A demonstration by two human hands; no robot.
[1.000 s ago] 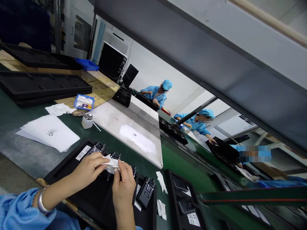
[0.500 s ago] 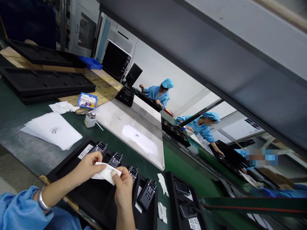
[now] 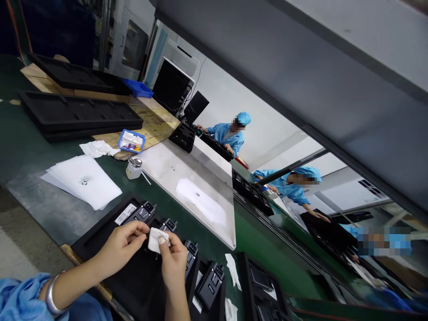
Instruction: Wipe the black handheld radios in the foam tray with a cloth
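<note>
A small folded white wipe (image 3: 154, 240) is pinched between the thumb and fingers of my right hand (image 3: 174, 258). Just left of it is my left hand (image 3: 125, 245), its thumb and forefinger slightly apart with nothing between them. Both hands are over a black foam tray (image 3: 133, 281). Several black handheld radios lie in that tray, among them one radio (image 3: 142, 213) beyond my left hand and another radio (image 3: 210, 285) to the right of my right hand. A white label (image 3: 125, 214) lies beside the first radio.
White paper sheets (image 3: 83, 180) and a small dispenser bottle (image 3: 134, 169) are on the green bench. Stacked black trays (image 3: 80, 113) stand far left. A second radio tray (image 3: 247, 285) lies right, beside crumpled wipes (image 3: 233, 271). A grey shelf (image 3: 301, 76) hangs overhead. Co-workers (image 3: 227, 133) sit beyond.
The wipe, held stretched between both hands before, is now folded smaller in my right hand. My left hand has let go of it. The view has shifted slightly, moving the scene rightward.
</note>
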